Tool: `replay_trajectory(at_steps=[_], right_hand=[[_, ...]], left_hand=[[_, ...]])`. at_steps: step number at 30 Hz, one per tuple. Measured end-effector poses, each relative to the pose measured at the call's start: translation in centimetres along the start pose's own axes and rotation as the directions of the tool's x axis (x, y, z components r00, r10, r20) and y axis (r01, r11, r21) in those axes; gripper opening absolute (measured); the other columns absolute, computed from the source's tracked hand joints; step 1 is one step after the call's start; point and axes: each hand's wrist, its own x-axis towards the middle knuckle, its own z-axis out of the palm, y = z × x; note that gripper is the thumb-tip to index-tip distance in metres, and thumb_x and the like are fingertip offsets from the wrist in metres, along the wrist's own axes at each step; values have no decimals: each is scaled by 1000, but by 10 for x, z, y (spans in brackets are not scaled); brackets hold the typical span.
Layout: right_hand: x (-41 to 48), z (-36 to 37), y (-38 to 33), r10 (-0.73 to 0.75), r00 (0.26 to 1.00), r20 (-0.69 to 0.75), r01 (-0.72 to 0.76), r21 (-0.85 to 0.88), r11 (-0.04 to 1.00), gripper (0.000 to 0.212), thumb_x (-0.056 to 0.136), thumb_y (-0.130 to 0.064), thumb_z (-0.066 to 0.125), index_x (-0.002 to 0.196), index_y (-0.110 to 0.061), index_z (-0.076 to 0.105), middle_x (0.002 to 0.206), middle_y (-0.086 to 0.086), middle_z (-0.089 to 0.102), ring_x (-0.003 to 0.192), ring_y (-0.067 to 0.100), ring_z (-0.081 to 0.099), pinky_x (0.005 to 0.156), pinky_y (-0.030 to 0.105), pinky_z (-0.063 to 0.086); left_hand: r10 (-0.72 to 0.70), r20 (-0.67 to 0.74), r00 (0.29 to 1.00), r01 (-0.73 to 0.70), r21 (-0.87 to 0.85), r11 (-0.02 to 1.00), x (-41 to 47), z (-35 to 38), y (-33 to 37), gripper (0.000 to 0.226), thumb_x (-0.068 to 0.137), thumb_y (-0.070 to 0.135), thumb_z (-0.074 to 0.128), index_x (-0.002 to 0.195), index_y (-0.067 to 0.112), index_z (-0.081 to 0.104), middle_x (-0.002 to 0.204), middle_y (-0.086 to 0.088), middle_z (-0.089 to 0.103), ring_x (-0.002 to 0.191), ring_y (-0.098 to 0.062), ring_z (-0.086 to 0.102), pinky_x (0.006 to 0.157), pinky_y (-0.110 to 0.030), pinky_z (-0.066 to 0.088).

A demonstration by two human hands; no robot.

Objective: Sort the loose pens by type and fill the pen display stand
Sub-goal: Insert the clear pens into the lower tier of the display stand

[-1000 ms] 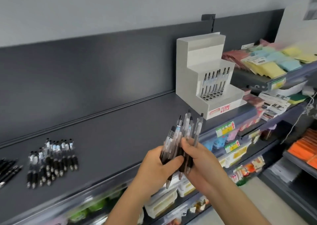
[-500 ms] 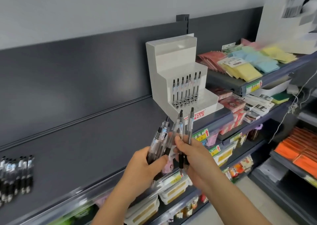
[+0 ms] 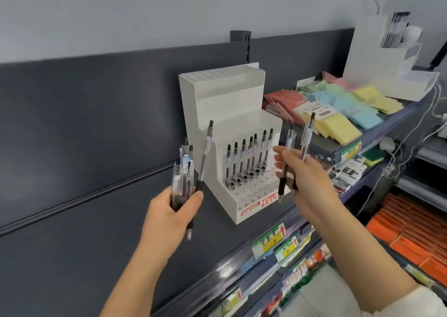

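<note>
A white stepped pen display stand [image 3: 226, 103] sits on the dark shelf [image 3: 101, 220]. One row of several clear pens with black grips [image 3: 249, 159] stands in its lower tier. My left hand [image 3: 173, 216] grips a bundle of several clear pens [image 3: 185, 174] upright, just left of the stand. My right hand [image 3: 306, 178] holds two pens [image 3: 296, 152] upright in front of the stand's right side.
Pastel sticky-note packs [image 3: 343, 108] and red packets [image 3: 280, 101] lie on the shelf to the right. Another white stand [image 3: 387, 69] with pens is at the far right. Price tags [image 3: 268, 240] line the shelf edge; stocked shelves and orange packs [image 3: 411, 234] sit below.
My hands have split apart: the right took two pens out of the bundle and rose toward the stand. The view turned right, so the loose pens on the left shelf are out of sight.
</note>
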Motion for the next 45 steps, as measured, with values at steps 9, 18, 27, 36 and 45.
replay_trajectory(at_steps=[9,18,27,36,45], right_hand=[[57,-24,-11,-271,961,-48,245,-302,922,14,94,-17,53,96,-13,67,59,-3,50,45,1,42,48,15,36],[114,-35,-6,-477,870,123,472,-483,737,16,87,-21,64,82,-6,63,68,3,56,66,16,52,64,30,40],[142,-44,7,-453,805,383,591,-451,669,12,83,-24,68,86,-18,59,71,-10,55,64,2,50,59,14,36],[152,-53,20,-290,775,562,614,-560,555,15,83,-33,67,81,-21,59,69,-8,58,60,9,50,53,27,37],[142,-59,6,-295,805,515,562,-502,657,32,85,-51,52,82,-20,52,71,-4,54,64,11,49,59,32,39]], left_hand=[[3,-58,998,-1,27,1000,24,15,4,19,84,26,65,79,7,62,78,-29,56,62,-20,47,56,-27,39],[-88,-247,965,93,9,996,22,48,15,9,84,24,65,79,17,64,73,-13,53,63,-17,48,57,-26,41],[-110,-449,887,142,37,989,2,90,30,11,85,28,64,80,18,62,69,-12,51,52,-16,40,49,-28,35],[-139,-535,833,178,21,984,-19,116,33,25,85,26,63,83,2,58,63,-12,39,52,-20,33,48,-31,31],[-129,-526,841,167,25,986,-21,113,37,20,85,26,64,77,7,60,61,-13,40,49,-18,33,47,-30,31]])
